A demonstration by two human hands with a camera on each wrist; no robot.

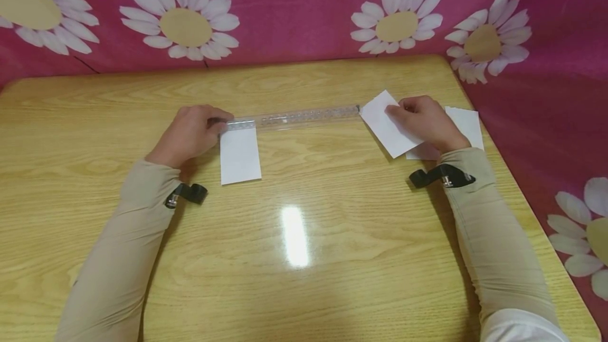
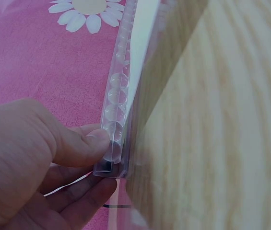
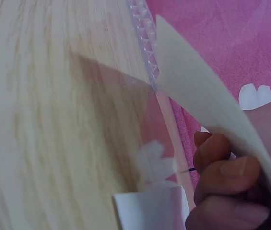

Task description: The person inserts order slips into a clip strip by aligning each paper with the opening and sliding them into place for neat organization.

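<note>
A long clear plastic strip with a row of round shapes along it, looking like a ruler, lies across the table. My left hand pinches its left end between thumb and fingers; in the left wrist view the thumb presses on the strip. A white paper card has its top edge at the strip's left part and extends toward me. Off the strip's right end, my right hand pinches another white paper card, tilted and raised, as its shadow in the right wrist view shows.
More white paper lies under and beside my right hand, near the table's right edge. Pink cloth with large white flowers hangs behind and to the right of the wooden table.
</note>
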